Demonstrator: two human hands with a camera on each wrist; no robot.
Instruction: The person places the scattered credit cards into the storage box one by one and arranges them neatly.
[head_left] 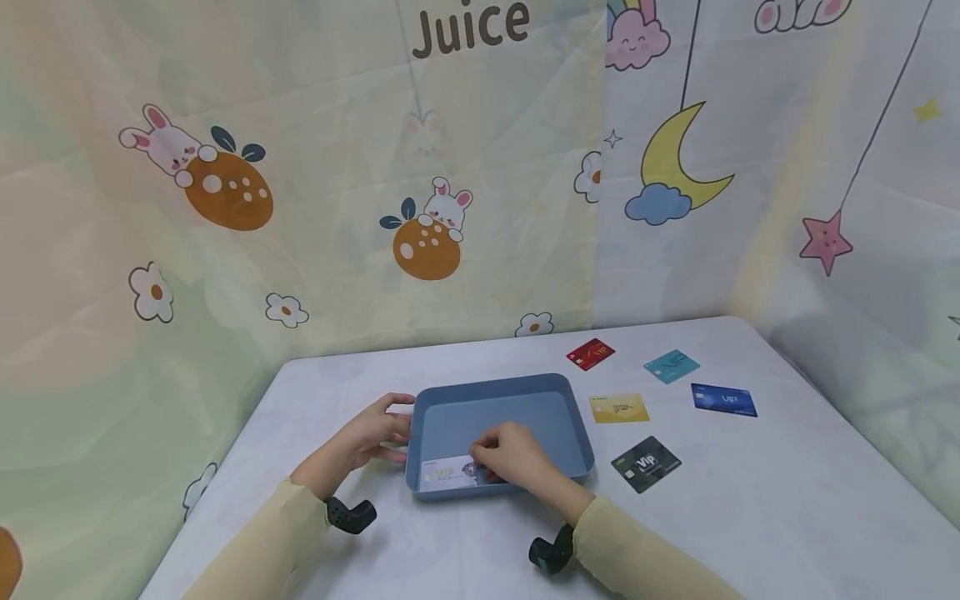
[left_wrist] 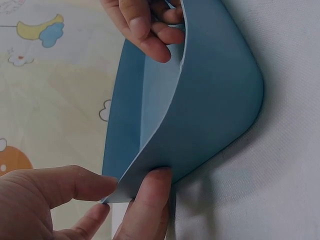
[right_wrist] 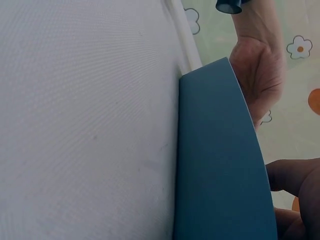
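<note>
A blue rectangular tray (head_left: 495,408) sits on the white-covered table. My left hand (head_left: 378,432) is at its left end, with spread fingers touching the outer wall and rim; the left wrist view shows fingertips (left_wrist: 152,192) against that wall. Reaching into the near part of the tray, my right hand (head_left: 517,457) has bent fingers at the right end of a white VIP card (head_left: 446,473), which it appears to pinch. Under this hand a small dark patch shows beside the card; what it is stays mostly hidden. In the right wrist view the tray wall (right_wrist: 220,150) hides the fingertips.
To the tray's right lie a red card (head_left: 591,354), a teal card (head_left: 671,366), a yellow card (head_left: 619,408), a blue card (head_left: 724,400) and a black VIP card (head_left: 647,464). Printed cloth (head_left: 337,250) hangs behind the table.
</note>
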